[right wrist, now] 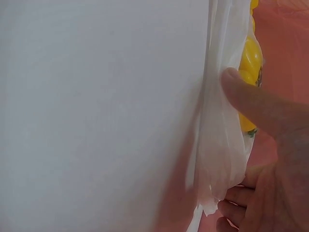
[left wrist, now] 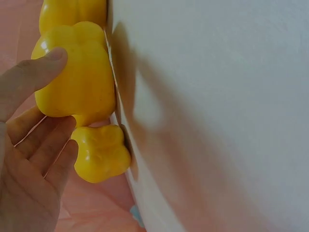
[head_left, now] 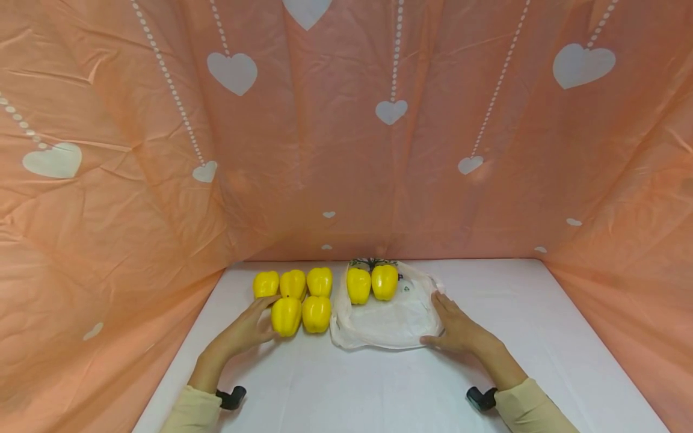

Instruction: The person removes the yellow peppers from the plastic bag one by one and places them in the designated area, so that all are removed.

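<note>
Several yellow bell peppers stand in two rows on the left of the table. My left hand [head_left: 251, 328] is curved beside the front-left bell pepper [head_left: 286, 317], its thumb [left wrist: 58, 54] against the pepper and its fingers loosely spread. Right of this group lies a white plastic bag [head_left: 397, 325], its mouth spread wide. Two more bell peppers, one on the left [head_left: 358, 286] and one on the right [head_left: 385, 283], rest in its back part. My right hand [head_left: 460, 328] touches the bag's right edge, thumb and fingers wide apart; in the right wrist view its thumb [right wrist: 236, 84] overlaps the plastic.
A white cloth covers the table [head_left: 346, 391]. A peach curtain [head_left: 346, 150] with white hearts hangs behind it and along both sides. Black wrist mounts [head_left: 231, 398] show below the hands. Another bell pepper [head_left: 316, 314] stands close to the front-left one.
</note>
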`<state>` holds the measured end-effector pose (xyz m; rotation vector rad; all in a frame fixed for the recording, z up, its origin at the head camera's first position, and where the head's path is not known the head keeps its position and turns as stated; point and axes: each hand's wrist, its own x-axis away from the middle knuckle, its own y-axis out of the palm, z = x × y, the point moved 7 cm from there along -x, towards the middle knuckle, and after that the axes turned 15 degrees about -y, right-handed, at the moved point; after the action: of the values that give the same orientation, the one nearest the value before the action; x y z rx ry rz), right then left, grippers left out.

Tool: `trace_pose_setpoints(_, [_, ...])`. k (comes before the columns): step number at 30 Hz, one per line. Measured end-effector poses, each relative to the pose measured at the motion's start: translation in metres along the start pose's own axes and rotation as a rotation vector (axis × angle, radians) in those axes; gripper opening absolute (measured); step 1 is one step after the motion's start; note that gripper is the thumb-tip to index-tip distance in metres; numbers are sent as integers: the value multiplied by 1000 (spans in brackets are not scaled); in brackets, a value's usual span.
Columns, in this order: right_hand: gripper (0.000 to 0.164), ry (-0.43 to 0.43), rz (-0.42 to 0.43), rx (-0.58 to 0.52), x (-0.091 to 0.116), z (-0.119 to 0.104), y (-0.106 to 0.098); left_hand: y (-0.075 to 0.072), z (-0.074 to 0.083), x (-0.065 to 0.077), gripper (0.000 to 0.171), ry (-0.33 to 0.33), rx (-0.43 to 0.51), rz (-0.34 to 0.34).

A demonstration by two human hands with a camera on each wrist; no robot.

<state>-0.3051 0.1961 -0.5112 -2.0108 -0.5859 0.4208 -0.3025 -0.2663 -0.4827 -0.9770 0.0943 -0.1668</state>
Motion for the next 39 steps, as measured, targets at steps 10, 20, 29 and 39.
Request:
trace_pose_setpoints(10, [117, -10, 11, 1, 0, 2, 1, 3, -3, -2, 84, -14, -19, -16])
trace_pose_setpoints(20, [117, -12, 9, -2, -1, 2, 2, 4, -5, -2, 86, -2, 8, -16])
trace_pose_setpoints(29, [117, -10, 9, -1, -1, 3, 2, 3, -5, -3, 88, -35, 40, -31])
trace_pose_setpoints(39, [118, 2, 3, -7, -1, 3, 2, 3, -9, -5, 91, -88, 75, -86])
